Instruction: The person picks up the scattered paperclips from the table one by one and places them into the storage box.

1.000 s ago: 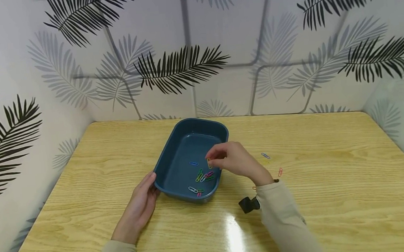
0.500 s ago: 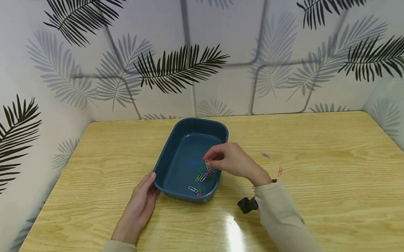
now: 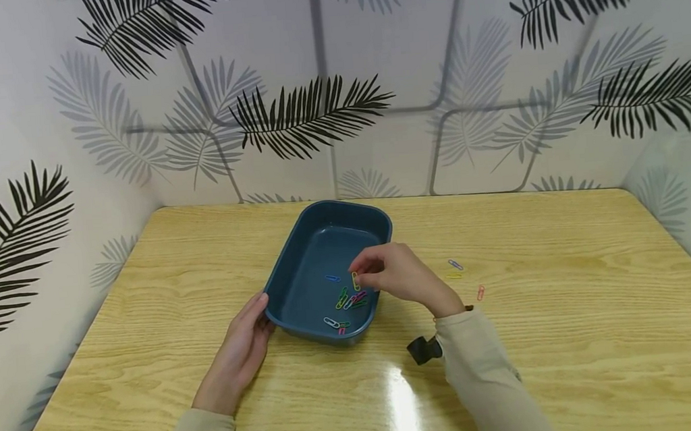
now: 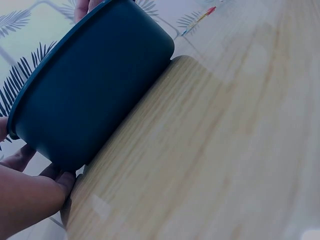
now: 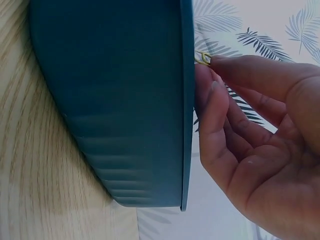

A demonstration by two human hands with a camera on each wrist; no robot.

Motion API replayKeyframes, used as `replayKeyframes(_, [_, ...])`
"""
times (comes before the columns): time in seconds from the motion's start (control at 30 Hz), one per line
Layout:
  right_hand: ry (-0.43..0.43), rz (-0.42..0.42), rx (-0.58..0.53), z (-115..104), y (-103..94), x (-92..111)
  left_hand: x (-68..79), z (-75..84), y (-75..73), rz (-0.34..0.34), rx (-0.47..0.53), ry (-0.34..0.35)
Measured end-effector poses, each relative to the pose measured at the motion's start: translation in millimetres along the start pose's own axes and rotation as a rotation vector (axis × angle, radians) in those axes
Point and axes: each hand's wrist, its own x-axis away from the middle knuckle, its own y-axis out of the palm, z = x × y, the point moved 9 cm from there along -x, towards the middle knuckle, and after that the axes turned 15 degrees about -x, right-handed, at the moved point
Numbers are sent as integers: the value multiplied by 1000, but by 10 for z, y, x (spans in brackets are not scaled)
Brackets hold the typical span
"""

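Note:
A dark blue plastic tray (image 3: 292, 274) stands on the table with several coloured paper clips (image 3: 343, 300) lying on its floor. My left hand (image 3: 240, 349) holds the tray's near left corner; in the left wrist view, fingers (image 4: 62, 180) press low on its wall and another fingertip (image 4: 3, 129) meets the rim. Over the tray's right side, my right hand (image 3: 402, 275) pinches a yellow paper clip (image 3: 355, 282) between thumb and fingertips. The right wrist view shows the looped end of this yellow clip (image 5: 202, 58) just beyond the rim.
Right of the tray, a blue paper clip (image 3: 455, 264), a yellow one (image 3: 454, 276) and a red one (image 3: 481, 293) lie on the wooden table (image 3: 574, 333). Part of another clip shows beside the right wrist. A leaf-patterned wall (image 3: 389, 151) rises behind the table.
The right hand has shifted very slightly left with the yellow paper clip still pinched. The left hand and the tray stay in place.

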Motion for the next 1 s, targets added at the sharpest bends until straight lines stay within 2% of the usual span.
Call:
replayKeyframes(0.63, [-21,3,-8,-12,-47,34,8,-5,-12,7,-21,14])
replayKeyframes(0.8, [-32,7,-20,8,-161,140,-1,-8,-8,5,-3,11])
replayKeyframes(1.0, [-1,50,-1,148,-359,287,-7,-5,-18,12,-12,15])
